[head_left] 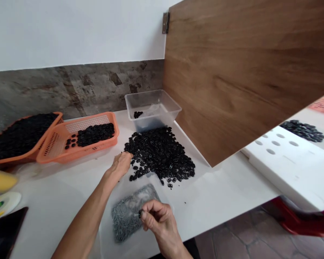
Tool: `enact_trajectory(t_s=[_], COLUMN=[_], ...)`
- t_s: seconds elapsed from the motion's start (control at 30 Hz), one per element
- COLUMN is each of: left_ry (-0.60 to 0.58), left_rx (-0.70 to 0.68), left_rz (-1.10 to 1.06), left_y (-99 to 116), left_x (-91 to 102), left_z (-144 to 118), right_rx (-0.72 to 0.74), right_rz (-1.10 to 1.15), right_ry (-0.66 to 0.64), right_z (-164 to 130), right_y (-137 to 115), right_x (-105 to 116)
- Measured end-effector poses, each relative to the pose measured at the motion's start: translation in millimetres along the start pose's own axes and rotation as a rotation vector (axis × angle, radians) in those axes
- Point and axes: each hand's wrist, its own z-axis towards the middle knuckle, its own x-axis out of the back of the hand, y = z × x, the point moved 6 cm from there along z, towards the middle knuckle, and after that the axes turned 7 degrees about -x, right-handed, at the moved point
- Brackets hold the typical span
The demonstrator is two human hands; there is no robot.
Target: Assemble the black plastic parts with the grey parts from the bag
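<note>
White desk [56, 201]; left hand [122, 162] grip clenched at edge of loose black parts heap [162, 153]; right hand [158, 216] grip pinches one black part [140, 213] over bag of metal pieces [129, 214]; risk, judged: heap scatters toward desk edge if brushed.

The left basket [21, 138] runs off the picture's left edge. A yellow thing [0, 180] there is blurred and cut off, and so is a dark flat thing [5, 233] in the bottom corner. The left hand [122, 163] hides its own fingertips at the edge of the black pile [162, 153]. The right hand [158, 217] covers part of the bag of grey bits [129, 214]; the black piece [140, 213] it pinches is too small to make out. A red thing [299, 219] at lower right is blurred.
</note>
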Motion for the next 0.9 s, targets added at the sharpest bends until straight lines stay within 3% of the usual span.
enact_trajectory(t_s=[0.1,0.2,0.37,0.53,0.63,0.73,0.9], left_ry=[-0.086,-0.093,-0.013,0.125,0.201,0.281,0.252], left_rx=[0.0,0.013,0.068,0.146,0.133,0.09,0.157], left_rz=[0.055,0.059,-0.081,-0.446,-0.742,-0.962,-1.375], left_y=[-4.1,-7.8,-13.9,-18.5,-8.1,7.5,18.0], left_x=[-14.1,-20.9,-22.8,-11.3,-0.1,7.3,-11.7], left_z=[1.9,-0.5,-1.7,-8.6,-32.3,-74.1,-143.3], right_rx=[-0.012,-0.015,0.005,-0.008,0.024,0.074,0.075], right_rz=[0.01,0.017,-0.006,-0.01,-0.011,0.009,0.097], right_ry=[-0.015,-0.017,-0.019,-0.006,0.013,0.042,0.018], right_z=[0.3,0.7,0.0,-0.2,3.0,6.5,7.2], right_y=[0.3,0.5,-2.3,-5.2,-9.1,-14.5,-20.1], right_x=[1.1,1.9,2.4,5.8,9.4,11.4,-1.4])
